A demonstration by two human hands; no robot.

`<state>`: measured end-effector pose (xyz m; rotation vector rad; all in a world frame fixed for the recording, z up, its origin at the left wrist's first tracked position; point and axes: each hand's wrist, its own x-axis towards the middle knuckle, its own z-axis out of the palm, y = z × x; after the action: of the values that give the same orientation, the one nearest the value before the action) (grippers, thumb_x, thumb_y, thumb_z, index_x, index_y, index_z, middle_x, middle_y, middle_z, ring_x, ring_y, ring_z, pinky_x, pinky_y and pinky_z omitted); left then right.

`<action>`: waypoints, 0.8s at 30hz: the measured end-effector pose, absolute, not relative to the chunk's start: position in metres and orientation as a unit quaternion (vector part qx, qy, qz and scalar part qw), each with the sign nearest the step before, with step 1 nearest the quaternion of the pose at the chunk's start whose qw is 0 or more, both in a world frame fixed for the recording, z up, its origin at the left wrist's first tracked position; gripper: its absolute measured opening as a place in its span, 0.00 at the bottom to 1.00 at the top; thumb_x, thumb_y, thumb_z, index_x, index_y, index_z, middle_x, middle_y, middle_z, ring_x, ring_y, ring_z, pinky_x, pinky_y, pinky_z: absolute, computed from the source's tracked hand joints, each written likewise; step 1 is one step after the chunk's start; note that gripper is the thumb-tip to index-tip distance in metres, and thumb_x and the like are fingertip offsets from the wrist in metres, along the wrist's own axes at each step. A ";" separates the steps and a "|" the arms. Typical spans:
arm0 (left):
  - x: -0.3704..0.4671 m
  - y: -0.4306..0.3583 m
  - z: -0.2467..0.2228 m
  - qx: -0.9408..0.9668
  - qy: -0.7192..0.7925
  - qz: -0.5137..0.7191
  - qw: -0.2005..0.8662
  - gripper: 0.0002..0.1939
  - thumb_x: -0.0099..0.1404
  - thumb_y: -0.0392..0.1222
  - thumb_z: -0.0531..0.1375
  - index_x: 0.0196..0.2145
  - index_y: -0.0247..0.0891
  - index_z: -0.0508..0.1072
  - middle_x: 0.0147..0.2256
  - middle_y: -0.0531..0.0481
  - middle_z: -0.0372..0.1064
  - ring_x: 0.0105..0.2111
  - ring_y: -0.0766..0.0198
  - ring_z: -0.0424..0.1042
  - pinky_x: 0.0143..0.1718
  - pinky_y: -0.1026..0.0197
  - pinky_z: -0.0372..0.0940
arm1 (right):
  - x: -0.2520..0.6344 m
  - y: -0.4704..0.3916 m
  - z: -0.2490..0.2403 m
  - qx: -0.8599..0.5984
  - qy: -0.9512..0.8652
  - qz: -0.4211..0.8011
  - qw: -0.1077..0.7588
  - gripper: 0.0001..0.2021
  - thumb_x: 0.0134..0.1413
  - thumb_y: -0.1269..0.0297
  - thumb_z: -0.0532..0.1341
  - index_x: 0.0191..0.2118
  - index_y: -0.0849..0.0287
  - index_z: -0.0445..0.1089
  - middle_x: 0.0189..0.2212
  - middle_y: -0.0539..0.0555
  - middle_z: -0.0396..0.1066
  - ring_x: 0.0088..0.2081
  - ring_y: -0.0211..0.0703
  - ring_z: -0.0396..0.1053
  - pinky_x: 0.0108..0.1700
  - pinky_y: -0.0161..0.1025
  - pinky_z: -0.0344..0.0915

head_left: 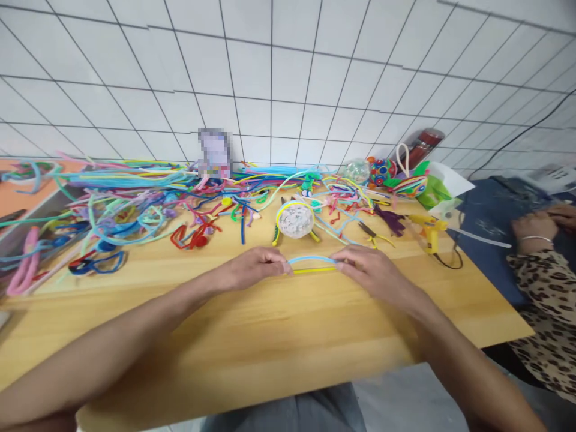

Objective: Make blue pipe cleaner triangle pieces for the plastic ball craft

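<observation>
Between my two hands, low over the wooden table, run a light blue pipe cleaner (310,259) and a yellow pipe cleaner (315,270). The blue one bows upward; the yellow one is nearly straight below it. My left hand (258,268) pinches their left ends, and my right hand (371,270) pinches the right ends. The exact ends are hidden in the fingers. Just beyond my hands stands a rounded whitish craft piece (296,221) with a yellow and blue rim and yellow and green legs.
Heaps of coloured pipe cleaners (130,180) line the tiled wall. To the right lie pliers (368,230) and a yellow glue gun (429,231) with its cord. Another person's hand (535,231) rests at a blue surface on the far right.
</observation>
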<state>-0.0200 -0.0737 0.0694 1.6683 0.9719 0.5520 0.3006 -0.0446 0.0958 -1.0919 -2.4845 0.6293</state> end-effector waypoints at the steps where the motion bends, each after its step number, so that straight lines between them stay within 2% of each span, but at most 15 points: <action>1: -0.019 -0.073 0.065 0.682 0.411 0.234 0.559 0.17 0.68 0.54 0.64 0.38 0.37 0.83 0.38 0.48 0.79 0.38 0.61 0.72 0.42 0.62 0.65 | 0.294 -0.046 0.094 -0.382 -0.872 0.259 0.165 0.11 0.68 0.60 0.60 0.44 0.51 0.81 0.40 0.54 0.83 0.41 0.48 0.79 0.44 0.43 0.71; 3: -0.018 -0.073 0.060 0.643 0.414 0.233 0.600 0.19 0.66 0.57 0.66 0.39 0.36 0.84 0.33 0.49 0.77 0.34 0.63 0.69 0.38 0.63 0.63 | 0.282 -0.047 0.091 -0.388 -0.850 0.323 0.154 0.11 0.67 0.59 0.60 0.41 0.53 0.80 0.36 0.52 0.82 0.36 0.45 0.77 0.39 0.41 0.67; 6: -0.017 -0.073 0.056 0.593 0.414 0.217 0.655 0.24 0.63 0.61 0.67 0.41 0.35 0.83 0.23 0.56 0.65 0.25 0.69 0.59 0.29 0.65 0.54 | 0.268 -0.046 0.083 -0.415 -0.795 0.414 0.154 0.11 0.63 0.56 0.62 0.36 0.55 0.79 0.26 0.48 0.76 0.28 0.40 0.69 0.31 0.38 0.59; 9: -0.017 -0.073 0.049 0.538 0.400 0.224 0.708 0.29 0.63 0.65 0.66 0.41 0.33 0.82 0.20 0.58 0.57 0.20 0.72 0.52 0.24 0.65 0.48 | 0.257 -0.041 0.076 -0.432 -0.724 0.513 0.161 0.14 0.58 0.51 0.65 0.36 0.56 0.80 0.25 0.48 0.73 0.26 0.38 0.65 0.29 0.36 0.57; 12: -0.017 -0.073 0.039 0.491 0.385 0.261 0.737 0.31 0.64 0.67 0.65 0.42 0.32 0.81 0.20 0.57 0.59 0.20 0.71 0.54 0.22 0.65 0.49 | 0.247 -0.037 0.071 -0.432 -0.666 0.587 0.162 0.18 0.53 0.47 0.69 0.39 0.57 0.80 0.28 0.50 0.75 0.25 0.36 0.64 0.27 0.35 0.58; 17: -0.017 -0.072 0.028 0.464 0.383 0.328 0.728 0.34 0.63 0.69 0.65 0.47 0.32 0.79 0.20 0.58 0.60 0.19 0.72 0.55 0.21 0.66 0.50 | 0.227 -0.035 0.061 -0.428 -0.628 0.629 0.161 0.19 0.51 0.46 0.70 0.36 0.59 0.80 0.26 0.50 0.75 0.22 0.33 0.61 0.25 0.34 0.57; 22: -0.021 -0.073 0.026 0.501 0.382 0.309 0.713 0.30 0.65 0.67 0.65 0.43 0.33 0.80 0.23 0.57 0.61 0.20 0.73 0.55 0.22 0.67 0.50 | 0.216 -0.038 0.049 -0.415 -0.622 0.644 0.161 0.21 0.52 0.43 0.70 0.32 0.60 0.79 0.25 0.51 0.75 0.21 0.32 0.60 0.24 0.34 0.55; 24: -0.020 -0.073 0.025 0.512 0.377 0.299 0.712 0.28 0.66 0.64 0.65 0.44 0.33 0.80 0.24 0.57 0.61 0.21 0.73 0.56 0.23 0.67 0.52 | 0.215 -0.040 0.046 -0.409 -0.622 0.651 0.147 0.22 0.54 0.42 0.69 0.31 0.60 0.79 0.22 0.50 0.72 0.21 0.33 0.61 0.24 0.34 0.56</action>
<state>-0.0203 -0.0734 0.0250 1.1347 0.8365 0.6641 0.2153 -0.0397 0.0459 -1.1786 -1.7912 1.8733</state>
